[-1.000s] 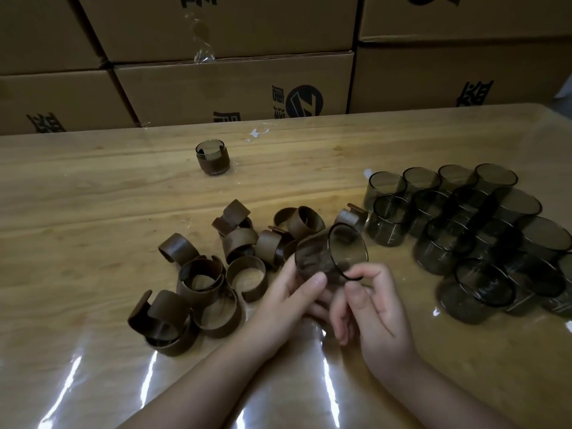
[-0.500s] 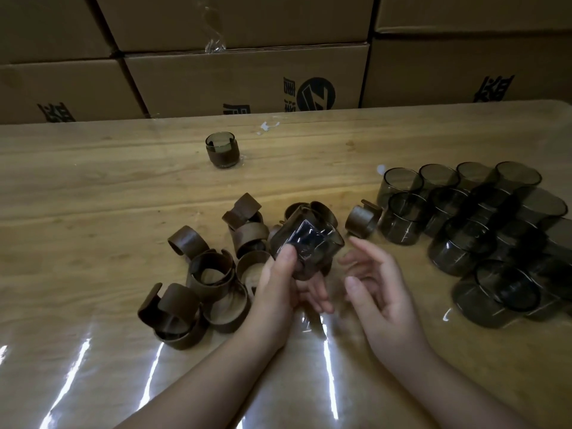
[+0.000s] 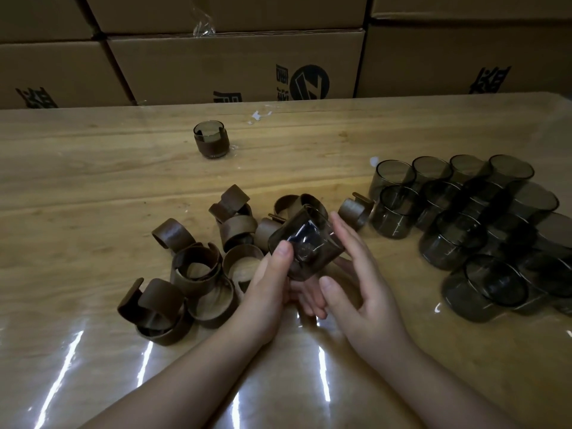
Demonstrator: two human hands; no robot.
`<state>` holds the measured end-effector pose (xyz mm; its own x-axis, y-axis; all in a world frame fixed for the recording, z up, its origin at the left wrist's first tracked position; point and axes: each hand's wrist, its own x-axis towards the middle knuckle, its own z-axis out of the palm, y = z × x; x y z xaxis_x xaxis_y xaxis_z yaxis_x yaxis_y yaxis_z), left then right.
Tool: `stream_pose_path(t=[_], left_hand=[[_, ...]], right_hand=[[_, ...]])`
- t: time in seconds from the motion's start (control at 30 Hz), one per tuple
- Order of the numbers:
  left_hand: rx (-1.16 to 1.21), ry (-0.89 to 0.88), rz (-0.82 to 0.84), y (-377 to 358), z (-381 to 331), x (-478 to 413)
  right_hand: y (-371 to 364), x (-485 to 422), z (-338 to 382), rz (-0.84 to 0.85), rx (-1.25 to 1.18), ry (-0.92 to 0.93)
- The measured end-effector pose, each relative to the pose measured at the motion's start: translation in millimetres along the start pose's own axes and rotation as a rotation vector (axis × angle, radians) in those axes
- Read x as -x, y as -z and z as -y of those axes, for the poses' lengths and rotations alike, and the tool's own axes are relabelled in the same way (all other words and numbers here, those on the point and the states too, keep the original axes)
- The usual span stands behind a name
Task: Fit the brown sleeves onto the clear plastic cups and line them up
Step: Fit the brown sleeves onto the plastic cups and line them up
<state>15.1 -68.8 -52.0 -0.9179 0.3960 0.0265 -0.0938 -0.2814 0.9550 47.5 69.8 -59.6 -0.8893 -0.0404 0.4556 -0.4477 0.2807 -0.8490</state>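
Not much readable here tbh. The cardboard boxes (image 3: 235,66) stacked along the top of the frame carry black printing: a round logo (image 3: 310,83) with a slanted mark inside on the middle box, plus blocky characters beside it, at far left and upper right, all partly cut off and too dark to read.

Glossy film covers the wooden table (image 3: 93,181); smoky clear plastic cups (image 3: 483,224), matt brown sleeves (image 3: 198,270), cardboard boxes (image 3: 216,63).

rightmost cups (image 3: 557,292) cut by frame edge, box print (image 3: 490,80) partly hidden
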Motion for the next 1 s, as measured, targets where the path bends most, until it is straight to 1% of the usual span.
stream_pose_path(t=[0.13, 0.3, 0.6, 0.73, 0.87, 1.0], left_hand=[[-0.011, 0.008, -0.044, -0.8, 2.2, -0.1], [-0.060, -0.047, -0.101, -2.9, 0.9, 1.6], [-0.078, -0.058, -0.105, -6.2, -2.6, 3.5], [-0.078, -0.088, -0.170, -3.6, 0.9, 3.0], [-0.087, -0.112, -0.244, -4.3, 2.4, 2.4], [-0.091, -0.151, -0.299, -5.3, 2.9, 2.5]], right_hand=[[-2.0, -0.9, -3.0, -0.010, -0.050, -0.048], [-3.6, -0.2, -5.5, -0.005, -0.054, -0.052], [-1.9, -1.7, -5.0, -0.001, -0.148, -0.127], [-2.6, -1.1, -3.2, 0.022, -0.197, -0.147], [-1.4, -0.6, -1.9, 0.020, -0.155, -0.113], [0.2, 1.6, -2.1, 0.009, -0.058, -0.050]])
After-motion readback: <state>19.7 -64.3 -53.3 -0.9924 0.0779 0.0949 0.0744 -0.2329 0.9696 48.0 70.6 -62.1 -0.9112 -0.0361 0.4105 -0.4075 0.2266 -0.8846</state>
